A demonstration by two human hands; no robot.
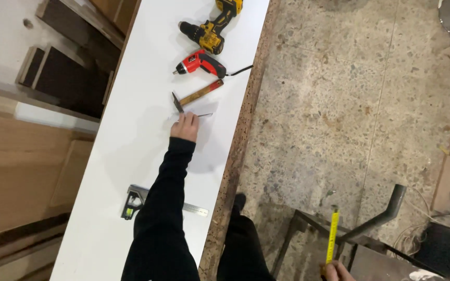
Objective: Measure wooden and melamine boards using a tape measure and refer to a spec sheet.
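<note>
A: Your left hand (185, 126) is flat-ish on the long white laminated board (131, 171), fingers curled onto a thin grey pencil-like marker (203, 115) that sticks out at 3 o'clock from the fingertips. I can't tell whether it's truly pinched or just pinned under them.

B: How will it handle?

A: I'd judge it light, stiff and thin, so it rolls easily on that slick surface. Take it near the middle, not the tip. Just past your knuckles at 12 o'clock lies the wooden-handled hammer with a dark steel head (196, 97), head almost touching your fingers.

B: Right hand?

A: Your right hand (335, 271) is at the bottom edge of view, off the board, over the speckled terrazzo floor (339, 104). It's clamped on a yellow tape measure blade (332, 235) that runs up toward 12 o'clock. The blade is thin and springy and will likely buckle if extended far.

B: Anything else?

A: A red corded power screwdriver (201, 63) and a yellow-and-black cordless drill (212, 28) lie farther up at 12 o'clock. A steel combination square (131, 202) lies under your forearm at 6 o'clock. A dark metal frame (371, 224) stands beside the tape.
</note>
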